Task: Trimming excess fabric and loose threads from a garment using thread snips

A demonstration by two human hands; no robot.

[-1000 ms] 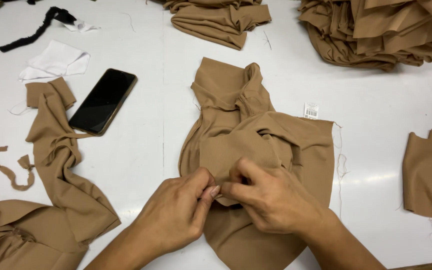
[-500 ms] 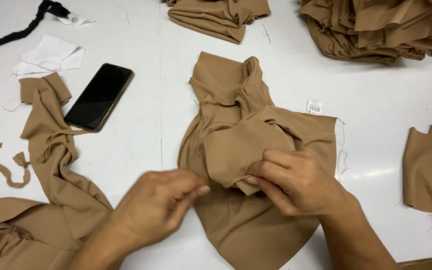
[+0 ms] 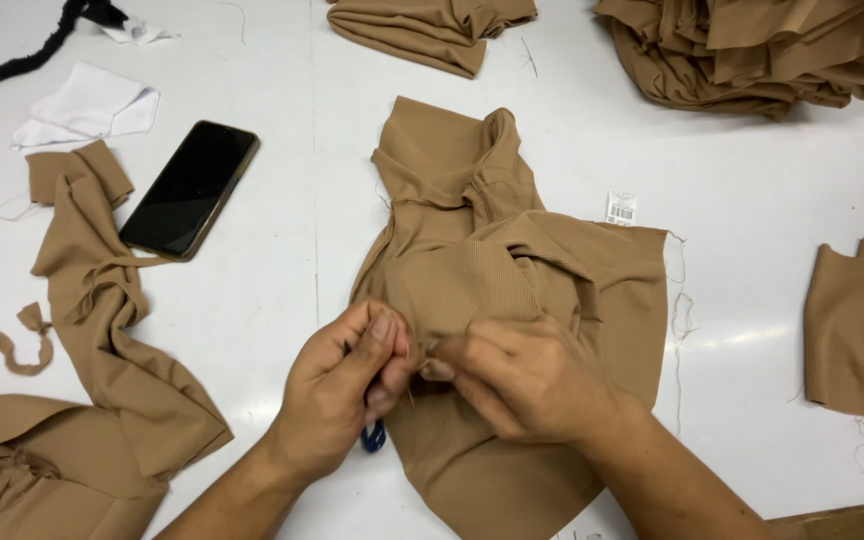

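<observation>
Hands pinching one fold: left hand (image 3: 347,390) and right hand (image 3: 522,380) both grip tan ribbed garment (image 3: 512,270) | garment lies mid-counter (image 3: 282,260) | blue tool (image 3: 373,437) under left hand | black phone (image 3: 190,188) beyond, left | folded tan stack (image 3: 772,45) far right

Garment workshop: stacked tan fabric pieces (image 3: 782,45), offcuts (image 3: 2,335), white cutting table (image 3: 282,250)

Single head-worn view, looking steeply down, close over the white table (image 3: 252,330), hands nearest the lower edge
</observation>
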